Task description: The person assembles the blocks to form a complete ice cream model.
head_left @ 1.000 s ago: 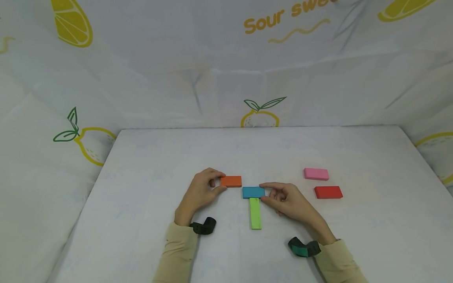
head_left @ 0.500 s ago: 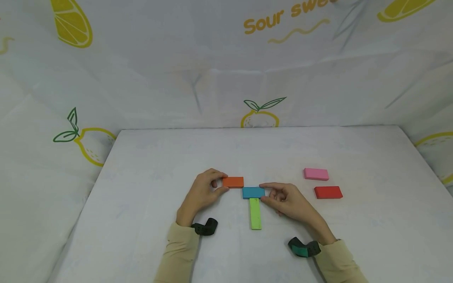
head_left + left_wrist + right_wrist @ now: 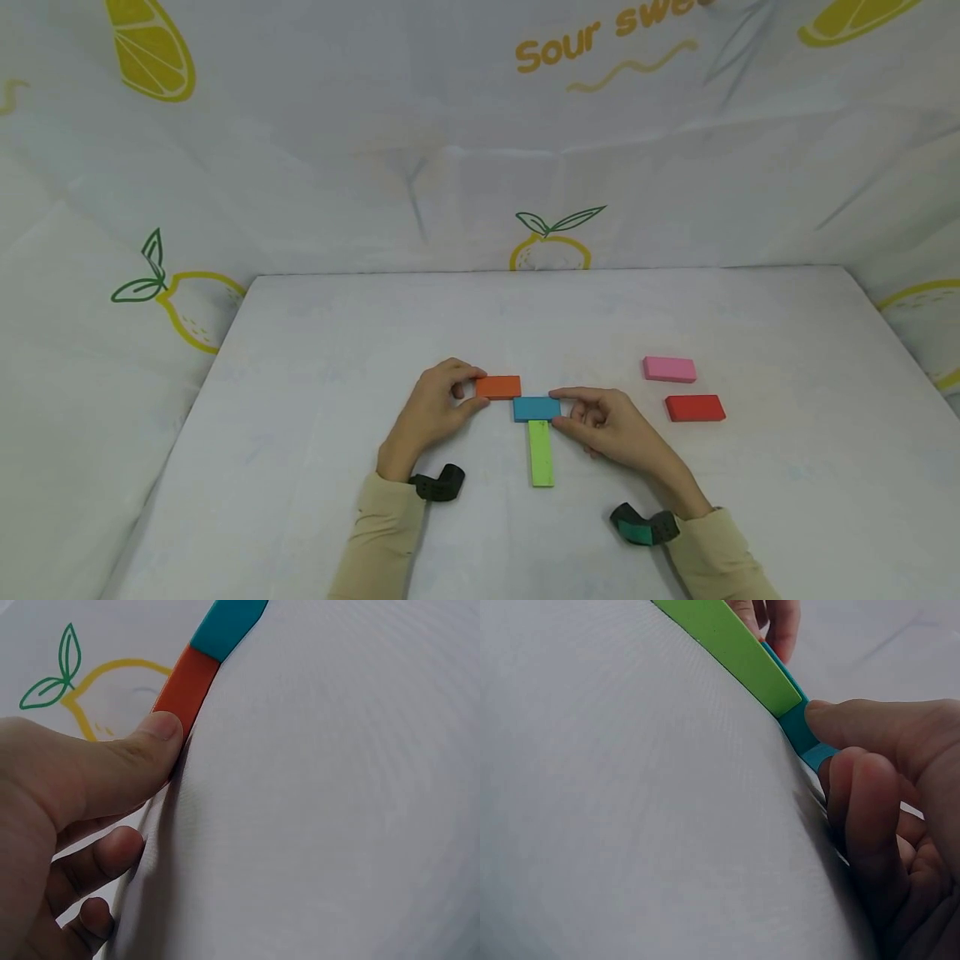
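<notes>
My left hand (image 3: 438,408) pinches the left end of an orange block (image 3: 499,387) between thumb and forefinger. Just right of it and slightly nearer me lies a blue block (image 3: 536,409), its right end pinched by my right hand (image 3: 611,423). The orange block's near right corner meets the blue block's far left corner in the head view. Below the blue block, a light green block (image 3: 540,454) runs toward me, its far end right at the blue one's near edge. In the left wrist view the thumb (image 3: 161,727) presses on the orange block's side.
A pink block (image 3: 670,369) and a red block (image 3: 695,407) lie to the right on the white-covered table (image 3: 300,350). Behind the table hangs a white cloth (image 3: 337,200) printed with lemons. Each wrist wears a black camera mount (image 3: 439,483).
My left hand has slid the orange block a short way to the right and slightly nearer me, up to the blue block. My right hand and the other blocks have stayed put.
</notes>
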`<control>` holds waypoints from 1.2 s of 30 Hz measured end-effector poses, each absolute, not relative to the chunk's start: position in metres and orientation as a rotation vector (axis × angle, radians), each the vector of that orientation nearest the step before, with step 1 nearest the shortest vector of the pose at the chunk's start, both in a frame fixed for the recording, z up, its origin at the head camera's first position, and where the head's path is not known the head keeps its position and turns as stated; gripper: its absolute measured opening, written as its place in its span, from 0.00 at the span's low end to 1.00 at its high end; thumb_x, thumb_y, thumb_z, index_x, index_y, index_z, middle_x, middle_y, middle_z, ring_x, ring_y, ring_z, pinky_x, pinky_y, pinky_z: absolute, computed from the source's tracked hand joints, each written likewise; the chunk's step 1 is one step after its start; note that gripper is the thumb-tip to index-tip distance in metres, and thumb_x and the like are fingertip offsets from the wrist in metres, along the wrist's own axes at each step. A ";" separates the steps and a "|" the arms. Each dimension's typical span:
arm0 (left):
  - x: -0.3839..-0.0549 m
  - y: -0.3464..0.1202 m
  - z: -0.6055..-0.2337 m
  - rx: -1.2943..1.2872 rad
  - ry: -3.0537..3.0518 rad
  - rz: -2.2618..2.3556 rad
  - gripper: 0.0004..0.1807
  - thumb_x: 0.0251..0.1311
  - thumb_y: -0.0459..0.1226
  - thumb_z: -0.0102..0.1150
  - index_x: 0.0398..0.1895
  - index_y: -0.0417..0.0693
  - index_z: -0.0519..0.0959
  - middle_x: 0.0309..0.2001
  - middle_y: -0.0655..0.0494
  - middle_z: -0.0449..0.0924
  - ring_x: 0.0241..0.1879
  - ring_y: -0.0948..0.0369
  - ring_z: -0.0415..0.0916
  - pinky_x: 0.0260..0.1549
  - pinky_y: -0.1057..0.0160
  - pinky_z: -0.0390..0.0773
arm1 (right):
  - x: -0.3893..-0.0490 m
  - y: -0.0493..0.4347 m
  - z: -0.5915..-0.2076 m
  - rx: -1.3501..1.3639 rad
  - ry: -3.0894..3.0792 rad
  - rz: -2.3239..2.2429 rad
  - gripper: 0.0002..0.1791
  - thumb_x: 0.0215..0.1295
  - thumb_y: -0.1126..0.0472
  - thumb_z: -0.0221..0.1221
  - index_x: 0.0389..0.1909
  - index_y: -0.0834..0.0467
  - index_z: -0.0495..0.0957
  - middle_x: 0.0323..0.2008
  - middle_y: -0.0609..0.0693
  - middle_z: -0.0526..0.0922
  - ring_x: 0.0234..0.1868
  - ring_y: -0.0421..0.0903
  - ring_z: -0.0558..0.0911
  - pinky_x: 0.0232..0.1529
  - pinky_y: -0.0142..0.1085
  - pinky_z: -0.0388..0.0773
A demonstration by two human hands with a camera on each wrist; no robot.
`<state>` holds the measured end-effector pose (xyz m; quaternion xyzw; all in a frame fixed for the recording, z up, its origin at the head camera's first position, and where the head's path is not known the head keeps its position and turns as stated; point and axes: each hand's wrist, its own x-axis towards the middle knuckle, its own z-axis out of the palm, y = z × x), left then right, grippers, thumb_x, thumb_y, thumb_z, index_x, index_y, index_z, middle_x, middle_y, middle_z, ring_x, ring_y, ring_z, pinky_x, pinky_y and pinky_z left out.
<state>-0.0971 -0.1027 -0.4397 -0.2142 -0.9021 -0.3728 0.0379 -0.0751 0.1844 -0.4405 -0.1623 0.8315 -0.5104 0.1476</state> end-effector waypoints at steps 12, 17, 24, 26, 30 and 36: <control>-0.097 -0.113 -0.438 -0.666 -2.775 -1.267 0.24 0.56 0.36 0.75 0.57 0.42 0.83 0.46 0.52 0.87 0.36 0.62 0.75 0.40 0.67 0.76 | -0.076 0.184 -0.441 -0.477 2.393 -1.467 0.22 0.65 0.60 0.69 0.59 0.61 0.81 0.21 0.46 0.77 0.13 0.35 0.70 0.18 0.29 0.64; -0.098 -0.121 -0.439 -0.619 -2.749 -1.328 0.16 0.59 0.35 0.72 0.51 0.42 0.86 0.43 0.52 0.88 0.36 0.61 0.77 0.40 0.67 0.77 | -0.076 0.186 -0.440 -0.487 2.393 -1.468 0.25 0.64 0.59 0.69 0.61 0.61 0.80 0.21 0.46 0.76 0.13 0.36 0.70 0.20 0.30 0.66; -0.100 -0.119 -0.440 -0.618 -2.744 -1.351 0.11 0.60 0.35 0.71 0.46 0.43 0.88 0.40 0.51 0.88 0.36 0.60 0.78 0.40 0.67 0.76 | -0.077 0.190 -0.440 -0.461 2.381 -1.471 0.26 0.64 0.59 0.69 0.61 0.63 0.80 0.19 0.46 0.76 0.14 0.38 0.73 0.24 0.30 0.69; -0.100 -0.118 -0.440 -0.625 -2.747 -1.337 0.11 0.60 0.36 0.71 0.46 0.43 0.88 0.41 0.51 0.89 0.37 0.60 0.78 0.40 0.67 0.76 | -0.077 0.190 -0.440 -0.437 2.372 -1.469 0.26 0.64 0.58 0.69 0.61 0.63 0.80 0.18 0.46 0.76 0.14 0.38 0.73 0.25 0.30 0.69; -0.099 -0.114 -0.440 -0.621 -2.751 -1.307 0.12 0.61 0.36 0.71 0.46 0.43 0.88 0.41 0.52 0.89 0.37 0.60 0.77 0.40 0.66 0.76 | -0.076 0.190 -0.439 -0.407 2.359 -1.464 0.26 0.64 0.57 0.70 0.60 0.64 0.81 0.18 0.46 0.76 0.14 0.38 0.73 0.25 0.31 0.68; -0.098 -0.110 -0.441 -0.618 -2.740 -1.293 0.12 0.60 0.35 0.71 0.46 0.42 0.87 0.41 0.51 0.88 0.36 0.61 0.77 0.40 0.65 0.77 | -0.076 0.190 -0.439 -0.403 2.350 -1.467 0.25 0.64 0.58 0.69 0.60 0.64 0.81 0.18 0.46 0.76 0.15 0.37 0.74 0.24 0.30 0.68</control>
